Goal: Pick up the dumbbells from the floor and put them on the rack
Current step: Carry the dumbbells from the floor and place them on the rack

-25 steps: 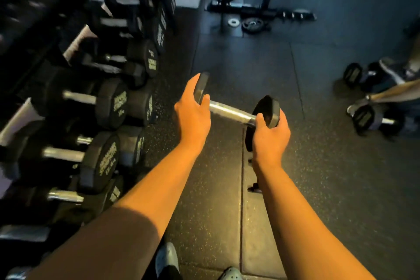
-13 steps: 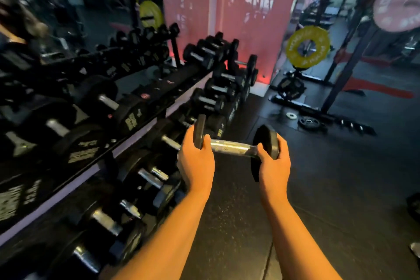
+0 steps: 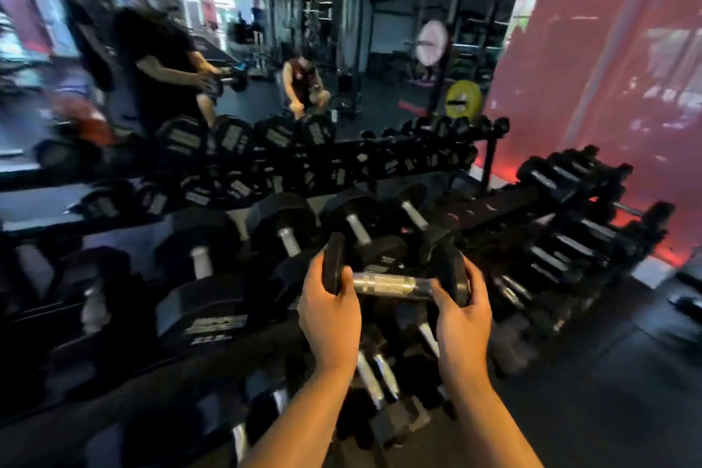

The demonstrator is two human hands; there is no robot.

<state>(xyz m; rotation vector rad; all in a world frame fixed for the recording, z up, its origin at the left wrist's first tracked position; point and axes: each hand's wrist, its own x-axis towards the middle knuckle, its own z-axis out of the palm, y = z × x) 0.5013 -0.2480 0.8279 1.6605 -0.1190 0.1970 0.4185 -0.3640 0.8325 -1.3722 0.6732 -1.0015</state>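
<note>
Holding the dumbbell (image 3: pixel 395 283) level in front of me, I have one end in each hand, and it sits just below the centre of the head view. My left hand (image 3: pixel 329 319) has its grip clamped on the left weight plate, thumb over the near face and fingers behind the rim. My right hand (image 3: pixel 461 319) has its grip closed around the right plate, thumb by the end of the knurled chrome handle. The dumbbell is in the air, in front of the dumbbell rack (image 3: pixel 505 201), touching none of the weights stored there. The rack runs from 8 o'clock up towards 2 o'clock, its tiers loaded with black dumbbells; the larger ones lie at 9 o'clock, the smaller ones at 2 o'clock. A mirror (image 3: pixel 266 49) fills the 12 o'clock area above the rack, and a red wall (image 3: pixel 615 68) stands at 1 o'clock. Dark floor (image 3: pixel 607 391) lies at 4 o'clock.
</note>
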